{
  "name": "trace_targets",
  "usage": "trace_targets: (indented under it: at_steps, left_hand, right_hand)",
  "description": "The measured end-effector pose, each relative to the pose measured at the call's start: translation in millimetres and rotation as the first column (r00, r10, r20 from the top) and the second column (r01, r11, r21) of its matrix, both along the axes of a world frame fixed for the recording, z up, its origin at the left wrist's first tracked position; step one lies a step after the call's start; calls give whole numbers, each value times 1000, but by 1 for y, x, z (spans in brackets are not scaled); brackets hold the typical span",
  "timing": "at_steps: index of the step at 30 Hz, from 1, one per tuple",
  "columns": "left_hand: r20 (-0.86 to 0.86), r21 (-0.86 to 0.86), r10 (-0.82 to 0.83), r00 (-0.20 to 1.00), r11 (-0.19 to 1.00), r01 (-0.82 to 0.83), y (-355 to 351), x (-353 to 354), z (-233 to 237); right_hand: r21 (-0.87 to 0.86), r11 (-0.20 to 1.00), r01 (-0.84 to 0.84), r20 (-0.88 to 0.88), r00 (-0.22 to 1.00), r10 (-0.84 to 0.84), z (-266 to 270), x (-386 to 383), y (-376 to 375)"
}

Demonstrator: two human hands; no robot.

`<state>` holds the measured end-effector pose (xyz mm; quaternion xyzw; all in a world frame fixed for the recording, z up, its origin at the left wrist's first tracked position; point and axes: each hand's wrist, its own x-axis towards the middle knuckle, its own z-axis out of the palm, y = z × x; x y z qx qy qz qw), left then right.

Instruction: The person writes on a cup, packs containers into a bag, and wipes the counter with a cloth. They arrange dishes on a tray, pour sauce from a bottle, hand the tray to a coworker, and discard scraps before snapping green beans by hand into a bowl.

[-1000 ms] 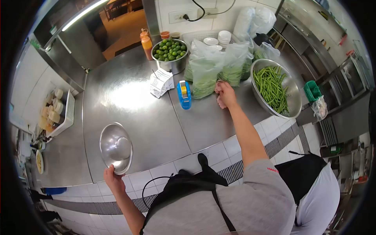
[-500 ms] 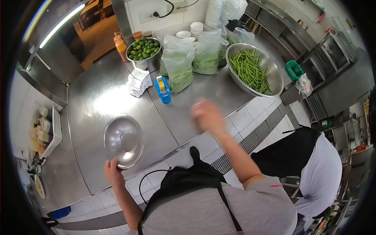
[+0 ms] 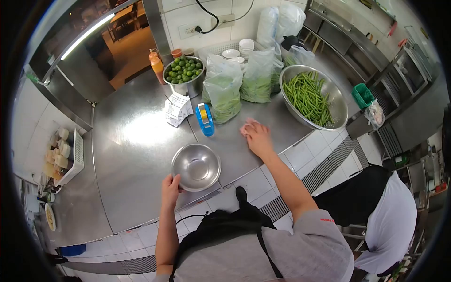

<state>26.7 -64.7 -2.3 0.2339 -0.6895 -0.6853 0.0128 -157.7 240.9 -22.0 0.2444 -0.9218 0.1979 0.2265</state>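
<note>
Nearer the tape dispenser (image 3: 205,120) than before, the steel bowl (image 3: 196,167) is level by the table's (image 3: 136,174) front edge, resting or lifted, I can't tell. The left hand (image 3: 170,191) pinches its rim, probably to steady it. Rightward, before the bags (image 3: 224,101), the right hand (image 3: 259,140) clutches a pink cloth (image 3: 248,126), bunched seemingly for grip.

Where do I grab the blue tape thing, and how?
Best from above, I think: pinch the blue tape dispenser across its narrow body, at the end nearest you. Papers, a bag and the bowl sit around it, and the yellow part is farther back.
</note>
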Motion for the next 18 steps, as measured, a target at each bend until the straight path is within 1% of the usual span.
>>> trace_targets:
  at_steps: [1,2,3,4,5,6,7,8,9,10,11,12,14,15,17,18]
  left_hand:
    - [-6,-2,7,1000,1000,-7,3,-7,12]
    - [119,-157,-69,991,984,87,6,-13,26]
    - [253,-294,-124,960,935,198,8,-19,35]
    - [369,-655,-156,916,656,375,4,-27,46]
    - [196,-818,-107,975,531,222,9,-36,57]
    - [13,-922,-86,996,383,45,25,-50,93]
    - [-139,-931,-219,966,361,-52,33,-75,113]
    - [-282,-871,-342,896,484,-89,58,-102,147]
    - [-443,-781,-458,771,619,-82,83,-137,163]
    - [-464,-772,-553,692,636,-10,106,-172,175]
    - [-406,-765,-554,727,641,62,133,-204,184]
    - [-440,-769,-596,672,637,61,152,-245,176]
    - [-365,-869,-514,776,487,-85,188,-304,157]
    - [-349,-870,-510,786,488,-69,195,-325,144]
    - [-217,-842,-398,891,538,36,205,-353,120]
    - [-207,-843,-393,896,537,41,203,-363,117]
  right_hand:
    - [46,995,94,-11,996,-93,0,-2,10]
    - [91,978,189,-25,982,-187,-1,-4,20]
    - [90,979,186,-27,983,-184,-3,-7,32]
    - [19,969,245,30,969,-246,-6,-12,44]
    - [-50,951,306,85,950,-301,-8,-20,52]
    - [-135,941,310,156,945,-289,-1,-15,44]
    - [-134,943,306,158,945,-285,0,-10,30]
    - [-74,957,280,152,952,-267,0,-5,15]
    - [-13,968,250,143,959,-246,-1,-3,3]
    - [-41,984,174,157,974,-165,-6,-1,-7]
    - [-70,993,96,168,982,-83,-11,-1,-12]
    - [-66,994,86,168,983,-74,-13,-1,-12]
    - [-148,988,-54,69,995,65,-17,3,-9]
    - [-148,987,-55,90,994,69,-15,7,-3]
    - [-94,988,-125,145,980,137,-4,15,12]
    - [-97,987,-130,155,977,144,-6,13,22]
